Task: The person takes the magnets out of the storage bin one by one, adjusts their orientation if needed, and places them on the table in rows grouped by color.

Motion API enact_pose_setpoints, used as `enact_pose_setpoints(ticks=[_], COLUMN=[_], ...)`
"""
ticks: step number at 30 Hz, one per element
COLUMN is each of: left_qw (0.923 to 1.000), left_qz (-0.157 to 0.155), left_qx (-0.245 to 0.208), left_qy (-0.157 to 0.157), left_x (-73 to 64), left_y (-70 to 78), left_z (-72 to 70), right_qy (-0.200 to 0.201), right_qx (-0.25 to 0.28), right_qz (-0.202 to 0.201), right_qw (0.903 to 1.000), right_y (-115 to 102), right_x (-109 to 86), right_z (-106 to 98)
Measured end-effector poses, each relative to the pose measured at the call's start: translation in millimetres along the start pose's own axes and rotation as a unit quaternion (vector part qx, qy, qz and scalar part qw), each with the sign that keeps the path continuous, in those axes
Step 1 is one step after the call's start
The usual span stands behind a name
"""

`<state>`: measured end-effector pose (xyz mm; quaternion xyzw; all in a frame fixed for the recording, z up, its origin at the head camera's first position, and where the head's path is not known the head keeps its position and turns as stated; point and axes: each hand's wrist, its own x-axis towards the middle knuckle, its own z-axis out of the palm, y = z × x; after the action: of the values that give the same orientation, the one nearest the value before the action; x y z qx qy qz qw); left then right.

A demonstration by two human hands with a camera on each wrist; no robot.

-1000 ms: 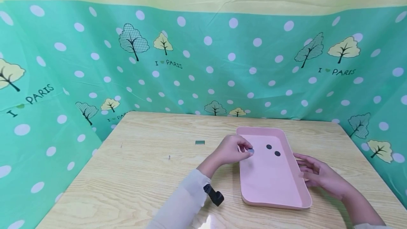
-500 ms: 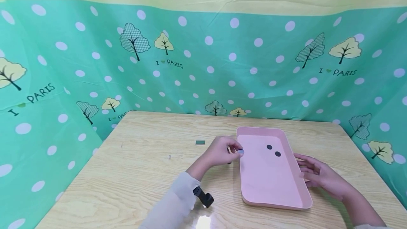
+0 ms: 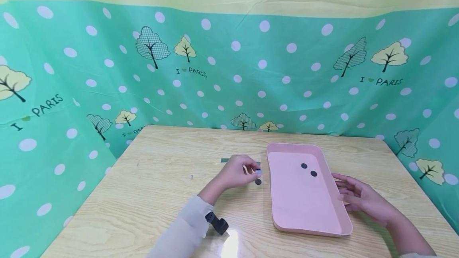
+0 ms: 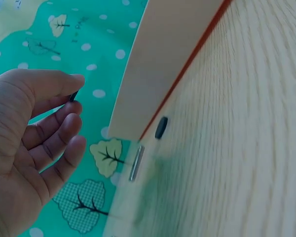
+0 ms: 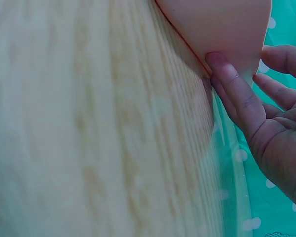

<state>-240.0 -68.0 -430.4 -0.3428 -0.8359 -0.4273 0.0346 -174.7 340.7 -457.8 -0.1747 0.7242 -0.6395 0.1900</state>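
Tray (image 3: pixel 305 202), pink, shallow, rectangular: sits on the right part of the tabletop (image 3: pixel 161 210); two dark discs (image 3: pixel 313 173): lie flat inside it, toward the far right; left hand (image 3: pixel 236 172): is just left of the tray and pinches one small disc (image 3: pixel 258 172) between thumb and fingertip, clear of the tabletop; loose disc (image 3: pixel 258 182), dark: lies between that hand and the tray; green strip (image 3: pixel 224 160): lies farther off, partly behind the left hand; right hand (image 3: pixel 362 198), fingers spread: touches the tray's right outer wall
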Motion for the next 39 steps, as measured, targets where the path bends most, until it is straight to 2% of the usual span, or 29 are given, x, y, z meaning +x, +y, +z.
enact_pose_setpoints(ticks=[10, 18, 23, 27, 36, 39], left_qw=[0.9995, 0.9953, 0.9925, 0.9908, 0.9883, 0.9876], left_qz=[-0.029, -0.089, -0.109, -0.114, -0.099, -0.099], left_qx=[0.014, 0.028, 0.034, 0.041, 0.087, 0.090], left_qy=[0.001, -0.026, -0.043, -0.060, -0.076, -0.083], left_x=[-13.6, -18.4, -19.9, -21.0, -22.4, -22.1], left_y=[-12.3, -26.9, -31.3, -34.2, -42.2, -43.5], left_z=[-4.5, -5.1, -7.7, -9.6, -12.7, -13.8], right_qy=[0.006, 0.014, 0.010, 0.004, -0.005, 0.001], right_qx=[-0.005, -0.012, -0.008, -0.005, 0.000, -0.007], right_qz=[0.008, 0.016, 0.010, 0.007, 0.002, 0.009], right_qw=[0.9999, 0.9997, 0.9999, 1.0000, 1.0000, 0.9999], right_y=[-2, -3, -3, -2, -2, -3], right_x=[-0.1, -0.5, -0.2, -0.1, 0.1, 0.4], right_z=[1, 2, 2, 1, 1, 1])
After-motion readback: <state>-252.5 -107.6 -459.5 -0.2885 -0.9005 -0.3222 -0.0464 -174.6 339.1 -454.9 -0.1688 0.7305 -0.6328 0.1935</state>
